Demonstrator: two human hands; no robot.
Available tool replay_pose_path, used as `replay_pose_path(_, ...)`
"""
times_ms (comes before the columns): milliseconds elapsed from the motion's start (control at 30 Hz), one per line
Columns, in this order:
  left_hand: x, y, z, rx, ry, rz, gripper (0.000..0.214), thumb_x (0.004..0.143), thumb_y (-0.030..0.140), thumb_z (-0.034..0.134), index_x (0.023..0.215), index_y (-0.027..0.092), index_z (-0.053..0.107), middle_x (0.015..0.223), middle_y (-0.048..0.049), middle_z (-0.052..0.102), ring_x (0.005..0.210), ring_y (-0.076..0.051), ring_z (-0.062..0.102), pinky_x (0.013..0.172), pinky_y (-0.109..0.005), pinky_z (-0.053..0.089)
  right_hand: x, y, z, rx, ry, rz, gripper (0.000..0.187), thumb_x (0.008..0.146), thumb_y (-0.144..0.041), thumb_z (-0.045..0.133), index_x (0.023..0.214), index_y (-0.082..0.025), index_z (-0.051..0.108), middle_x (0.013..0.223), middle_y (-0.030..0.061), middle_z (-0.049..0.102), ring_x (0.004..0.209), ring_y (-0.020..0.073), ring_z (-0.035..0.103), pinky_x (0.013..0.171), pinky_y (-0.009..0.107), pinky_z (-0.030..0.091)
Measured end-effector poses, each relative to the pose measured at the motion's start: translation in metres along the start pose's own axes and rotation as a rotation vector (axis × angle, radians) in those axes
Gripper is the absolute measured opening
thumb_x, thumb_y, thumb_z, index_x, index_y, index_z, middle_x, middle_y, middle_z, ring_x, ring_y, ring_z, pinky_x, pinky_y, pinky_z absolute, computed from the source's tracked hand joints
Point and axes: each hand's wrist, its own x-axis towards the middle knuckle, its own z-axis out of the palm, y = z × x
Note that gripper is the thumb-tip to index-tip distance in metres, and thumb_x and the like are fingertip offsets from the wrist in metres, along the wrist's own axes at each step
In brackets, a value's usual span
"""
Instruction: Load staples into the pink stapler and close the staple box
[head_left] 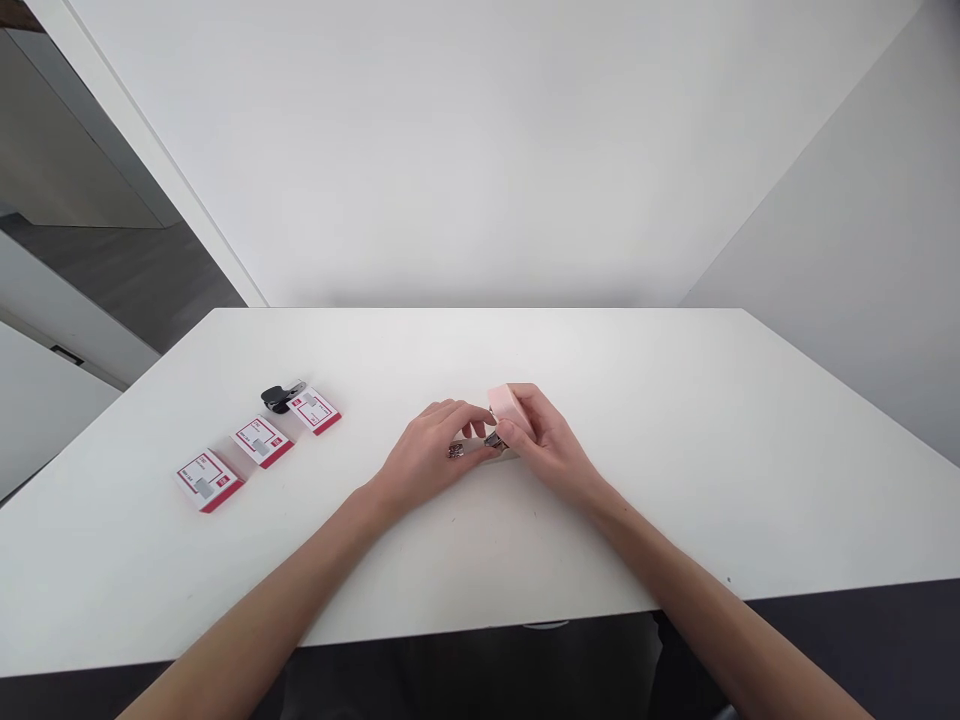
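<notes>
My right hand (544, 440) is wrapped round a small pale pink stapler (507, 405) held just above the middle of the white table (675, 420). My left hand (431, 450) meets it from the left, fingers pinched at the stapler's metal underside (493, 440). What the left fingertips hold, if anything, is too small to make out. Both forearms reach in from the near edge.
Three small red-and-white boxes (260, 440) lie in a slanted row at the table's left. A black clip-like tool (279, 397) rests beside the farthest box. White walls stand behind and to the right of the table. A dark floor shows at far left.
</notes>
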Motion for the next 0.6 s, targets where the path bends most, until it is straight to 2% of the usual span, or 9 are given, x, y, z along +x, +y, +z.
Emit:
replay_pose_path(200,-0.0017,-0.004,0.0026,0.09,-0.028,0.12,0.008,0.103,0.031,0.062,0.106,0.024,0.065,0.093,-0.0011,0.069,0.082,-0.017,0.061,0.084,-0.034,0.049,-0.0005,0.0017,-0.0023,-0.019,0.012,0.026,0.034,0.099,-0.053,0.064,0.122,-0.029,0.058,0.115,0.0058,0.063,0.103,0.0233,0.064,0.082,0.038,0.057)
replay_pose_path(367,-0.0012,-0.0035,0.0025,0.093,-0.033,0.115,0.008,0.104,0.03,0.061,0.105,0.024,0.066,0.093,-0.0013,0.07,0.084,-0.017,0.061,0.085,-0.034,0.049,-0.0004,0.0013,-0.0027,-0.05,0.026,0.023,0.037,0.098,-0.057,0.064,0.12,-0.028,0.059,0.114,0.0065,0.063,0.103,0.0242,0.063,0.08,0.039,0.059)
replay_pose_path(600,-0.0012,-0.0015,0.0013,0.097,-0.034,0.099,0.01,0.104,0.033,0.06,0.104,0.024,0.063,0.095,-0.0006,0.07,0.083,-0.017,0.061,0.084,-0.034,0.049,-0.0004,0.0,-0.0034,-0.065,0.043,0.015,0.033,0.099,-0.054,0.064,0.12,-0.029,0.06,0.113,0.0057,0.064,0.102,0.0239,0.063,0.082,0.039,0.057)
